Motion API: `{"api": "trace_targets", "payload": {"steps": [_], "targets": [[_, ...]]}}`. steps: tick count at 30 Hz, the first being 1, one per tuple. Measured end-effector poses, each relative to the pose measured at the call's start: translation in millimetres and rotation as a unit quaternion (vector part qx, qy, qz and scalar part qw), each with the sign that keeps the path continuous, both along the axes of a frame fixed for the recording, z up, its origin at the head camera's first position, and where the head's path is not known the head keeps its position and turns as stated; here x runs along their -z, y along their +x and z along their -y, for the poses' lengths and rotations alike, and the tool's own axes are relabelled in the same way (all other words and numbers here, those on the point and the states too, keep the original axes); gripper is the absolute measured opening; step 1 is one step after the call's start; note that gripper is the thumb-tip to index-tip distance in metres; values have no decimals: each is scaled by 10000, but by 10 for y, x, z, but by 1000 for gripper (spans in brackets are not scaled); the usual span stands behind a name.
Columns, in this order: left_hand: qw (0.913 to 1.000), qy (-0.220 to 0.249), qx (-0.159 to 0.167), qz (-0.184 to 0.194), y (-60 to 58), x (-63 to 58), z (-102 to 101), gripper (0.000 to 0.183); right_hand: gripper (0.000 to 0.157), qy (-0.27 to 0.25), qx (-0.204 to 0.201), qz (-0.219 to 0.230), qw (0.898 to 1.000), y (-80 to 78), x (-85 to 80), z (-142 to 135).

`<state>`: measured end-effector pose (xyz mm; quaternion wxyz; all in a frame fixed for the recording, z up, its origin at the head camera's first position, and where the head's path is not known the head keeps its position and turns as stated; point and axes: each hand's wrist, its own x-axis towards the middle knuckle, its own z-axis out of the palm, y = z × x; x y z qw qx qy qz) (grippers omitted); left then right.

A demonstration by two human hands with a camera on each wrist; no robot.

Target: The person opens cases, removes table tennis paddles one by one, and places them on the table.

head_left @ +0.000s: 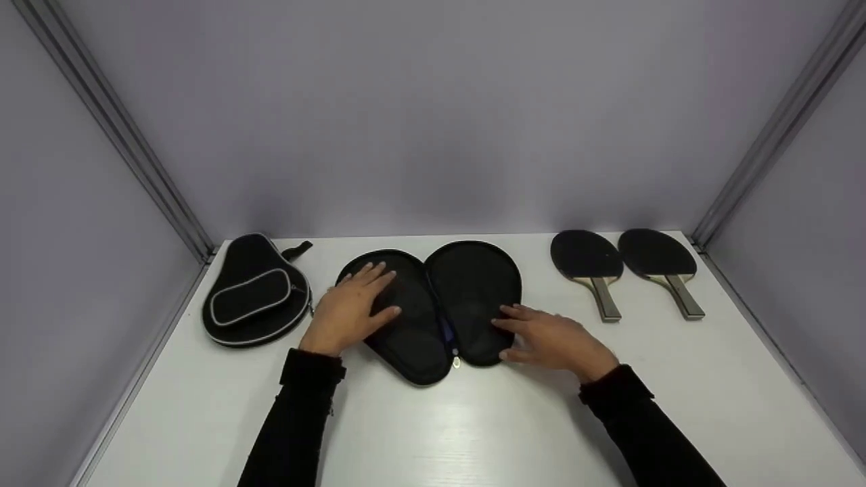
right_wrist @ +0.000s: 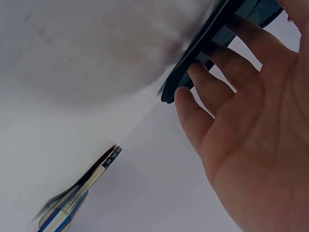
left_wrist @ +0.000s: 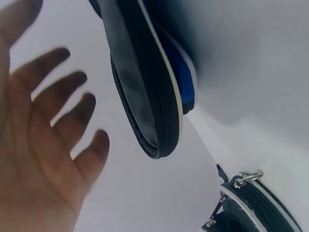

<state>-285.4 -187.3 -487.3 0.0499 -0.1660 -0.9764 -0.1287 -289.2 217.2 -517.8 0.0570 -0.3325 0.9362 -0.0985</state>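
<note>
A black table tennis racket case (head_left: 473, 284) lies unzipped and spread flat in the middle of the white table, its two halves side by side. Over its left half is my left hand (head_left: 352, 310), fingers spread; the left wrist view shows a gap between these fingers and the raised case edge (left_wrist: 166, 96). My right hand (head_left: 551, 338) is at the right half's outer edge, fingers extended. In the right wrist view its fingertips (right_wrist: 197, 70) are right at the case rim (right_wrist: 181, 72). A zipper pull (head_left: 457, 362) hangs at the near end between the halves.
A second racket case (head_left: 254, 294), closed, with white piping and a front pocket, lies at the left. Two black rackets (head_left: 587, 256) (head_left: 656, 253) lie at the right, handles toward me. Grey panels (head_left: 460, 122) stand behind and beside the table (head_left: 446, 433).
</note>
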Motion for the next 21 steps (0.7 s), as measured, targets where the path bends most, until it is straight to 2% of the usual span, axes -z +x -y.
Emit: {"api": "trace_targets", "payload": {"steps": [5,11,15,21], "targets": [[9947,767,-680,-42,-16,-24,108,78,66,10,-19,-19,10000,15,-1,8],[9777,1543,-1388,326,-38,-2,209,79,66,-8,40,95,9999,17,1,13],[9700,1690,-1649,585,-44,24,247,79,66,-5,50,194,9998,17,-8,19],[9669,1755,-1720,686,-45,8,251,74,67,-3,18,249,9997,22,-18,16]]}}
